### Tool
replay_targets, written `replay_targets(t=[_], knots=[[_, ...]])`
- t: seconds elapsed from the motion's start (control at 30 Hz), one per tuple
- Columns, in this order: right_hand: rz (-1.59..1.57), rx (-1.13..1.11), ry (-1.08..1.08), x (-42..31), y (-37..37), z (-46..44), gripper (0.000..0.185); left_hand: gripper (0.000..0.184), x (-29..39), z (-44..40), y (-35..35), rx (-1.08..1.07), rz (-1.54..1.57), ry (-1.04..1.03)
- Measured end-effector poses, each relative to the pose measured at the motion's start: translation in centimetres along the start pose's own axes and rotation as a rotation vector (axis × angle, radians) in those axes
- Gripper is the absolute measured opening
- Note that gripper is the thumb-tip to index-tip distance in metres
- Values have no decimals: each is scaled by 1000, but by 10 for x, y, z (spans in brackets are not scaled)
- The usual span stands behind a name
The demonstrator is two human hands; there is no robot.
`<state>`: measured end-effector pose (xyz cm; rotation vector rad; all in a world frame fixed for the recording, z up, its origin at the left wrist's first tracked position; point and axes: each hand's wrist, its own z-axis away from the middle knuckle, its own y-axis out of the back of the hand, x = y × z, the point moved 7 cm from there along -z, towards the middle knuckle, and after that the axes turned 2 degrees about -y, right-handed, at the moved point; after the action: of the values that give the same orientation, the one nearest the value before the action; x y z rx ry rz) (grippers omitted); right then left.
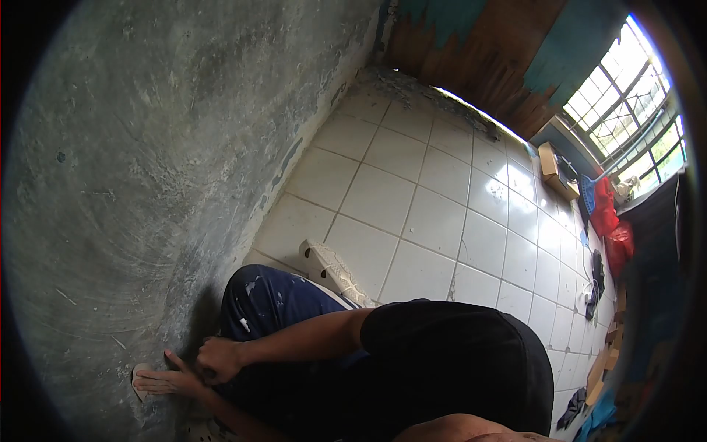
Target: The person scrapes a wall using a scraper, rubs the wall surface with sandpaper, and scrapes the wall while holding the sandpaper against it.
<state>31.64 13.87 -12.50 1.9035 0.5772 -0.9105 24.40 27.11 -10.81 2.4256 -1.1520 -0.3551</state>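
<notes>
One pale sanding pad (pixel 141 367), long axis across the fingers, pinned to grey wall (pixel 96 221) under flat left hand (pixel 171 381). Right hand (pixel 218 359) curled near left wrist, farther off; grip contents unclear.

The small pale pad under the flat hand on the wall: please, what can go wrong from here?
The pale pad could slip out sideways, because the left hand lies flat over it, with the thumb off to the side. The fingers might also scrape on the rough, scratched wall if that happens. And the right hand, curled close by the left wrist, may get bumped if the left one moves suddenly.
</notes>
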Motion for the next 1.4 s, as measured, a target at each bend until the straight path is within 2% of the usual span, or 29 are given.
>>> replay_targets(t=[1.03, 1.4], knots=[[-14, -12, -9, 4, -6, -1, 20, 97, 0, -1, 1, 35, 15, -13], [-14, -16, -10, 4, -6, -2, 21, 98, -2, 0, -1, -17, -1, 14]])
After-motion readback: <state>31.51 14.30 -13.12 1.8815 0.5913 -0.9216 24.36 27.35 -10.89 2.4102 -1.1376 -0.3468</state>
